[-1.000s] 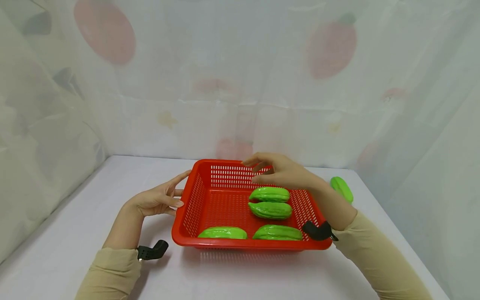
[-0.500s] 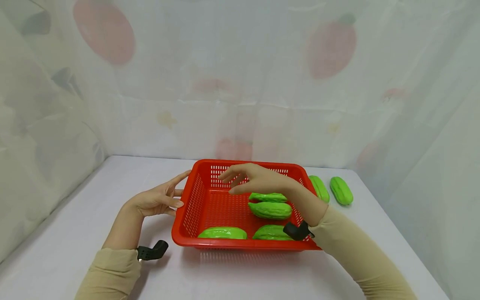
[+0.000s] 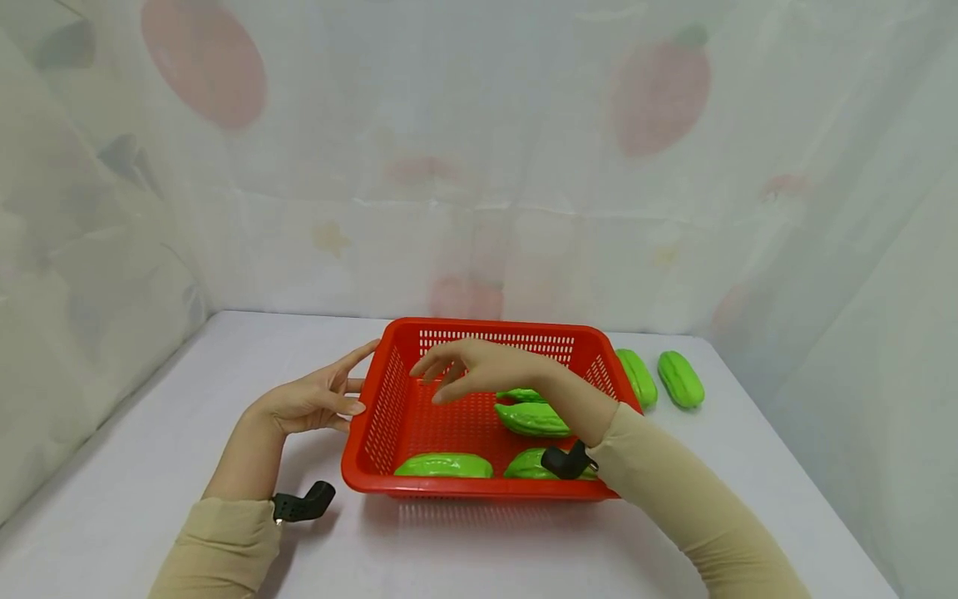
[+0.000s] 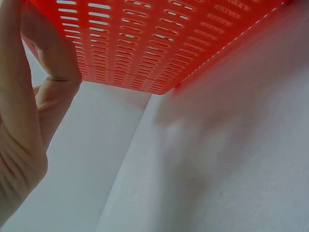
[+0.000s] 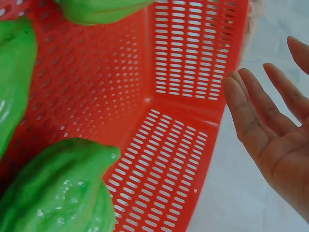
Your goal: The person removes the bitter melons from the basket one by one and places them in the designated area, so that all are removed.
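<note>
A red slotted plastic basket stands on the table. My left hand grips its left rim, thumb in front and fingers bent under the edge; the left wrist view shows them against the slotted wall. Over the basket's left half hovers my right hand, holding nothing, its fingers loosely extended. Inside lie several green ridged bitter melons: one at front left, one at front right, and two stacked behind, the nearer melon partly covered by my right arm. The right wrist view shows a bumpy melon close up.
Two more bitter melons lie on the white table beyond the basket's right side, one melon close to the wall and another melon farther right. Pale printed curtains enclose the table at the back and sides.
My right hand has moved left and slightly nearer me, from the basket's back right to its left half. The melon just outside the right wall came into view. My left hand stayed put.
</note>
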